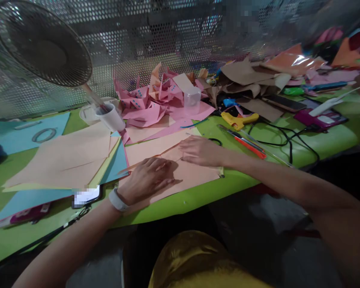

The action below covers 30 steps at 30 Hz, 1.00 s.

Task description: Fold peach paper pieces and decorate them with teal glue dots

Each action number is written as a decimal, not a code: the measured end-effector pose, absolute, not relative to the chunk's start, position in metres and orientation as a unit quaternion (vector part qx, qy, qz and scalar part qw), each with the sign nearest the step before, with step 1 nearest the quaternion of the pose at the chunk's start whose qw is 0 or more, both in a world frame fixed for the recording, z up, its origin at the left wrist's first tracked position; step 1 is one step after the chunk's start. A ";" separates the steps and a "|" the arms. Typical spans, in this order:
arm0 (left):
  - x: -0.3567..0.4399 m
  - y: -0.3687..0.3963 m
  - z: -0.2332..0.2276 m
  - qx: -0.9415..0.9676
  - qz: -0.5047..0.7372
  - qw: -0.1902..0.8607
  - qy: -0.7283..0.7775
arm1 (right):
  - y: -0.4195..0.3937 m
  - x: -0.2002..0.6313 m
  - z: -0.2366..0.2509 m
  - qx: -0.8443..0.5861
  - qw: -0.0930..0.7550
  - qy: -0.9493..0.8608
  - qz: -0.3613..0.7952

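A peach sheet of paper lies in front of me with a crease or folded edge across it. My left hand, with a pale band on its wrist, rests palm down on the sheet's left part, fingers apart. On the upper right part of the paper lies my right hand, fingers stretched out along the fold line. Neither hand appears to grip anything. Part of a dark loop shows just behind my right hand. Under the palms the paper is hidden.
Left are stacked peach sheets, a phone, a white cup and a fan. Pink folded paper piles up behind. To the right lie a yellow glue gun, an orange cutter and a purple power strip with cords.
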State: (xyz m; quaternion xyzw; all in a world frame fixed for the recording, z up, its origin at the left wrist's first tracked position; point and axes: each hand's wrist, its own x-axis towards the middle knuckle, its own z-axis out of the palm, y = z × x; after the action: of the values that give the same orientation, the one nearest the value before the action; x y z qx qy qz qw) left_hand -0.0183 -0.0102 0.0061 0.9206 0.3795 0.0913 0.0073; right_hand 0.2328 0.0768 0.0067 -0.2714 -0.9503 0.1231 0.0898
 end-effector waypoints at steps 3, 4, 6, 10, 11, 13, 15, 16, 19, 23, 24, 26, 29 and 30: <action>-0.016 -0.010 0.007 0.919 0.095 0.004 0.383 | 0.082 0.218 0.027 -0.388 0.074 -0.893 0.214; -0.015 -0.010 0.008 0.919 0.095 0.004 0.383 | 0.082 0.211 0.031 -0.402 0.043 -0.874 0.268; -0.015 -0.010 0.008 0.919 0.096 0.011 0.383 | 0.083 0.200 0.035 -0.406 -0.018 -0.838 0.364; -0.014 -0.009 0.008 0.919 0.095 0.021 0.383 | 0.091 0.190 0.032 -0.409 -0.070 -0.785 0.460; -0.014 -0.009 0.008 0.918 0.092 0.022 0.384 | 0.095 0.190 0.029 -0.411 -0.075 -0.774 0.476; -0.014 -0.008 0.007 0.917 0.090 0.023 0.388 | 0.102 0.194 0.025 -0.418 -0.075 -0.750 0.507; -0.015 -0.008 0.006 0.916 0.093 0.024 0.389 | 0.108 0.200 0.021 -0.433 -0.063 -0.723 0.534; -0.016 -0.008 0.005 0.917 0.094 0.025 0.387 | 0.110 0.204 0.019 -0.441 -0.057 -0.712 0.544; -0.019 -0.008 0.002 0.919 0.094 0.024 0.383 | 0.115 0.216 0.016 -0.453 -0.042 -0.691 0.562; -0.018 -0.009 0.002 0.917 0.088 0.018 0.388 | 0.118 0.227 0.022 -0.460 -0.038 -0.696 0.550; -0.018 -0.009 0.004 0.919 0.087 0.020 0.384 | 0.117 0.228 0.025 -0.460 -0.032 -0.701 0.544; -0.018 -0.010 0.010 0.927 0.086 0.026 0.364 | 0.114 0.226 0.031 -0.451 -0.011 -0.710 0.541; -0.022 -0.011 0.018 0.944 0.079 0.035 0.317 | 0.107 0.218 0.037 -0.419 0.004 -0.729 0.541; -0.024 -0.011 0.018 0.946 0.088 0.030 0.310 | 0.106 0.215 0.037 -0.409 0.000 -0.737 0.538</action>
State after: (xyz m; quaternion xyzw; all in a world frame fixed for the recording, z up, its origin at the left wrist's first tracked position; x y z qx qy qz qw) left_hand -0.0242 -0.0112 0.0182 0.9463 0.3099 0.0876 0.0298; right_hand 0.2152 0.1055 0.0368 -0.4089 -0.7373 0.5377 -0.0002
